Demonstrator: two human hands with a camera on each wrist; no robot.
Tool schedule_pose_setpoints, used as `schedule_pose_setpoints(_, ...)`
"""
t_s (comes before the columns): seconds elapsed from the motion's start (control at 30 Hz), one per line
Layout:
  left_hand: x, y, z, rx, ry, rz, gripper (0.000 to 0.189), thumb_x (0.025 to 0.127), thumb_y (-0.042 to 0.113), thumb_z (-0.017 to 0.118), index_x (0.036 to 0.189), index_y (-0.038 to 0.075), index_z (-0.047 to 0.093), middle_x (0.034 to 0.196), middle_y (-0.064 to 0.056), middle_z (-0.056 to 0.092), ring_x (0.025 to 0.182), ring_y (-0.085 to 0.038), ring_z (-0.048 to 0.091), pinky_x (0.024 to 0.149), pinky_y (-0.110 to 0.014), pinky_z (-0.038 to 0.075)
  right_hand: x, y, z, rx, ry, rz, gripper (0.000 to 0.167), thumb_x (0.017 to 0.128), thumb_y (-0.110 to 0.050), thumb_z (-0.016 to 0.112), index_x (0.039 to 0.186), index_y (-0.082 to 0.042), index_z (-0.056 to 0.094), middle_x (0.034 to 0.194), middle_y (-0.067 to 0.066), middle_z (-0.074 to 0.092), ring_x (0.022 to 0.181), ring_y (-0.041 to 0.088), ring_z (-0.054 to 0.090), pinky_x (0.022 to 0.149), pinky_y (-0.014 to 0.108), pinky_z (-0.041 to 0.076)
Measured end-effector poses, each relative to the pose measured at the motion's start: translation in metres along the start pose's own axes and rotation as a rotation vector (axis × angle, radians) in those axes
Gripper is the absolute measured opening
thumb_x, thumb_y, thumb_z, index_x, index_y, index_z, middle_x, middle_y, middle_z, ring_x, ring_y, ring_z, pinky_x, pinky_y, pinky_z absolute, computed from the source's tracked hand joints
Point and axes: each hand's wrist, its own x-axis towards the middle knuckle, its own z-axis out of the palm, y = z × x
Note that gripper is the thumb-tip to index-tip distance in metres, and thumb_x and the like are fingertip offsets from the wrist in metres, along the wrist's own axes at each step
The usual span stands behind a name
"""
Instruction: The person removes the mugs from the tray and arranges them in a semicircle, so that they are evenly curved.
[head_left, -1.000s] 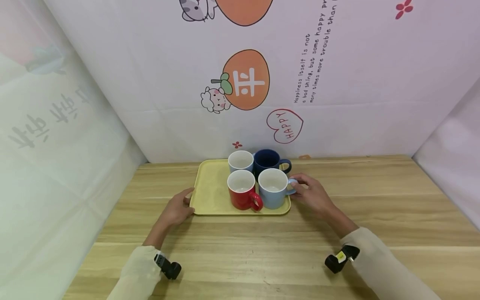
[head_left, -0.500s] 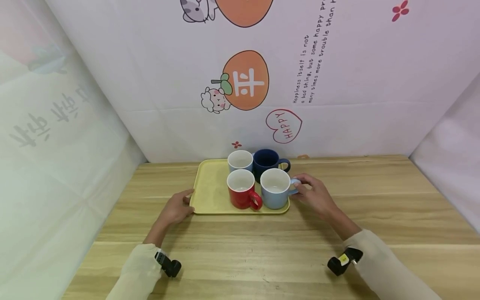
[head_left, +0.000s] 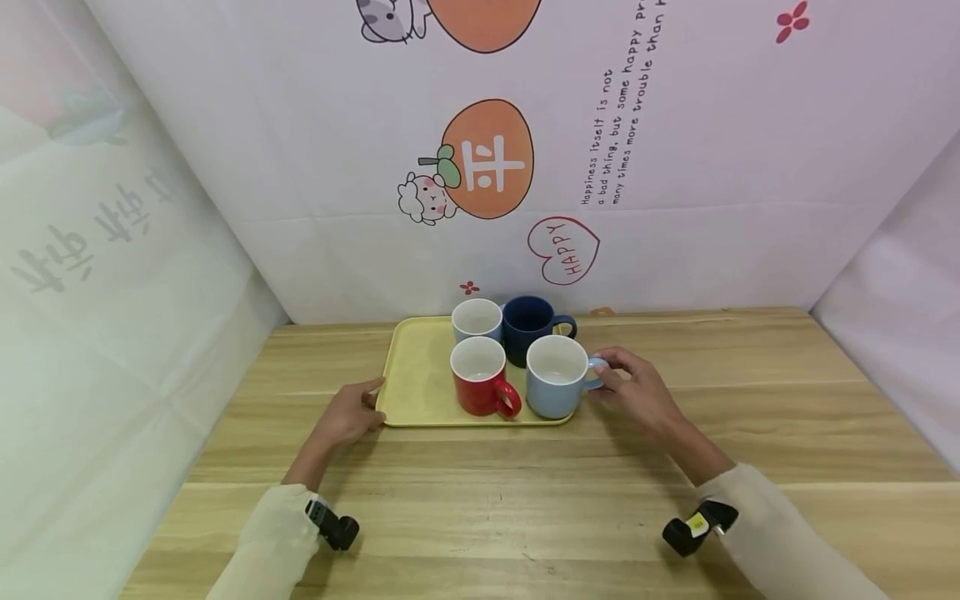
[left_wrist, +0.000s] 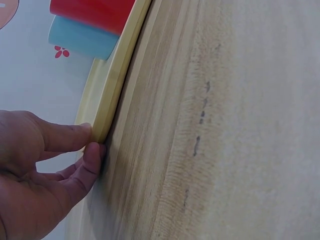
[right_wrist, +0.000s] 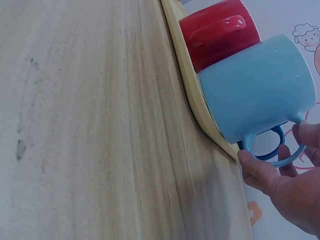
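A yellow tray [head_left: 416, 383] lies on the wooden table against the back. My left hand [head_left: 347, 414] pinches its left end; in the left wrist view the thumb and fingers [left_wrist: 90, 162] meet at the tray's rim. With thumb and fingers on its handle, my right hand [head_left: 637, 396] holds a light blue mug [head_left: 552, 393], upright at the tray's front right corner. Left of that mug stands a red mug [head_left: 476, 393], its handle toward the front right. Behind them are a second light blue mug [head_left: 477, 321], partly hidden, and a dark blue mug [head_left: 525, 337].
Behind the tray rises a white printed cloth [head_left: 337, 250], with more cloth on the left [head_left: 150, 333] and right sides. The wooden tabletop [head_left: 480, 508] extends in front of the tray and to both sides. The mugs crowd the tray's right half.
My right hand has drawn the front light blue mug a little to the right, widening the gap to the red mug. My left hand stays at the tray's left end.
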Motion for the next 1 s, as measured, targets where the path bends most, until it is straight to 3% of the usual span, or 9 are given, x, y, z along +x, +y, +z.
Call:
schedule_pose_setpoints(0.73,-0.005,0.001,-0.002,-0.023,0.013,-0.044,0.068,0.083,-0.009,0.069,0.146,-0.009,0.043,0.098,-0.019,0.066,0.071,-0.018,0.060,0.062,-0.029,0.048,-0.027,-0.004,-0.003,-0.051,-0.018,-0.021,0.030,0.106,-0.010,0.050,0.127,0.011,0.053,0.120,0.027,0.050,0.106,0.037,0.059,0.092,0.045,0.050)
schedule_pose_setpoints(1.0,0.001,0.001,-0.001,0.009,0.004,-0.017,0.067,0.083,-0.009,0.070,0.145,-0.009,0.043,0.098,-0.019,0.067,0.070,-0.017,0.059,0.062,-0.030,0.048,-0.042,-0.006,-0.004,-0.039,0.005,-0.049,0.029,0.105,-0.009,0.052,0.125,0.011,0.054,0.117,0.027,0.050,0.103,0.031,0.062,0.090,0.043,0.051)
